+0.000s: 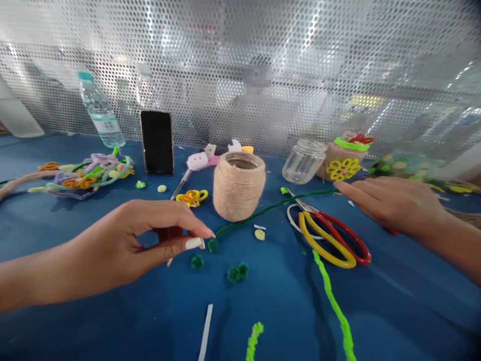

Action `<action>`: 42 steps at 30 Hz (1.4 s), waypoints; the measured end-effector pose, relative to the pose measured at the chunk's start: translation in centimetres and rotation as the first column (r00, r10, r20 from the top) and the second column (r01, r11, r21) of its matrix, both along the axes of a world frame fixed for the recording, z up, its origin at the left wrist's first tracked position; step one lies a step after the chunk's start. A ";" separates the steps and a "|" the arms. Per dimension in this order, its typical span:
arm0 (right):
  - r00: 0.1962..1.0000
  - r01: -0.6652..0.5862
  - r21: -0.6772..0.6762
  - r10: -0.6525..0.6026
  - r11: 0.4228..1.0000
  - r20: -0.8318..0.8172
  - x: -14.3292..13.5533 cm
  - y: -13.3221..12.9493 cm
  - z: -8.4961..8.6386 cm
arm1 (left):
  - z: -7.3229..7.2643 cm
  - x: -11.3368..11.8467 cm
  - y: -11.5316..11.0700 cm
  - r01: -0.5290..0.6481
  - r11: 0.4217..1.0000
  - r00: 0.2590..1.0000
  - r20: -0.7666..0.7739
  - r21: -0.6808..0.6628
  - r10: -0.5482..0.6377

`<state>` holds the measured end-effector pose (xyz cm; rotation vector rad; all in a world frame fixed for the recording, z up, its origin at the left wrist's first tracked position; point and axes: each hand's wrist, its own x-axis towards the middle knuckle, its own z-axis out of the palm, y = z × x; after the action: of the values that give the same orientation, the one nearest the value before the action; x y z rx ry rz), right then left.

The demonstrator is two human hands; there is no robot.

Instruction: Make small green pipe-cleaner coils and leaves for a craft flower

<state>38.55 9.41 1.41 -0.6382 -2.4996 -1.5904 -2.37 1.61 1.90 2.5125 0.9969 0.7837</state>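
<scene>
A dark green pipe cleaner (278,204) stretches between my hands, in front of a twine-wrapped jar (238,193). My left hand (150,243) pinches its left end between thumb and forefinger, beside a small green curl (213,244). At the other end, the fingers of my right hand (391,205) are closed on it. Two more dark green curled pieces lie below: a single one (197,261) and a joined one (238,272). Scissors (330,235) with one yellow and one red handle lie beneath the strand, near my right hand.
Behind stand a clear glass jar (303,161), a jar with a yellow flower (342,168), a phone (157,143) and a water bottle (100,111). Colourful pipe cleaners (90,173) are heaped at left. A bright green pipe cleaner (334,303) lies in front; a perforated metal panel (210,65) rises behind.
</scene>
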 end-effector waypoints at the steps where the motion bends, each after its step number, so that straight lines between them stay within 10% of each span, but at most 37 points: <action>1: 1.000 -0.008 0.007 0.008 1.000 0.012 -0.2 -0.1 0.1 | -0.1 0.0 -0.1 -0.007 1.000 1.000 -0.004 0.028 0.007; 9: 0.998 0.053 -0.033 -0.052 0.998 0.031 -0.5 -0.1 0.0 | -2.1 -0.6 0.6 -0.052 0.970 0.976 -0.193 0.239 0.100; 23: 0.982 0.186 -0.244 -0.186 0.952 0.026 -1.3 -0.2 -0.3 | -3.4 0.8 5.8 0.456 0.784 0.770 -0.628 0.420 -0.112; 29: 0.917 0.330 -0.539 -0.399 0.775 -0.013 -1.7 -0.9 0.9 | -2.9 1.0 4.1 0.121 0.891 0.992 -0.075 0.437 -0.098; 33: 0.928 0.236 -0.614 -0.362 0.753 -0.087 -2.0 -1.9 2.8 | -0.8 1.7 1.4 -0.229 0.904 0.953 0.273 0.362 0.131; 38: 0.961 -0.004 -0.617 -0.168 0.787 -0.221 -2.8 -5.4 4.3 | 0.9 0.2 -0.3 -0.372 0.690 0.928 0.240 0.621 0.284; 42: 0.937 -0.084 -0.630 -0.153 0.772 -0.313 -3.5 -10.2 3.4 | 0.8 -1.9 -0.7 -0.228 0.539 0.951 0.066 0.811 0.303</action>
<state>35.09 -0.78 4.80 -0.9396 -2.7083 -0.5011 -4.26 0.93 2.67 3.2047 1.2797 1.5474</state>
